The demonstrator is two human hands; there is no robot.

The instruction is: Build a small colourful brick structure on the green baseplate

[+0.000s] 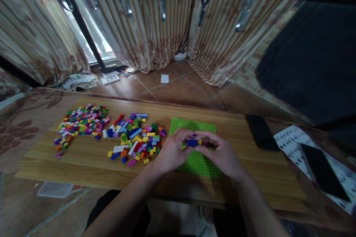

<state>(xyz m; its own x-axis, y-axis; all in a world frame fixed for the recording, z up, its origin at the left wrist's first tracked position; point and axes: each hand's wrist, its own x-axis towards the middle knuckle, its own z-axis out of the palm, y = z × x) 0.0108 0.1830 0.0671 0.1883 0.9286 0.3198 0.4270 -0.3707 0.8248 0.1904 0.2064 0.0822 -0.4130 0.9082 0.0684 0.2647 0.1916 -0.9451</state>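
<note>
Both hands meet over a green studded baseplate (196, 164) on the wooden table. Between them is a dark blue toy brick (191, 143) with a small yellow brick (199, 142) at its right end. My left hand (175, 146) is closed, its thumb and fingers gripping the blue brick from the left. From the right, my right hand (218, 150) pinches the yellow end between thumb and fingers. More blue shows just above the brick, partly hidden by the fingers. Whether the bricks touch the baseplate cannot be made out.
Left of the baseplate lies a loose spread of larger bricks (136, 144), then a dense pile of small bricks (83, 120). On the right are a black phone (261, 132), a printed sheet (294, 144) and another dark device (324, 170). Metal clips (204, 7) hang overhead.
</note>
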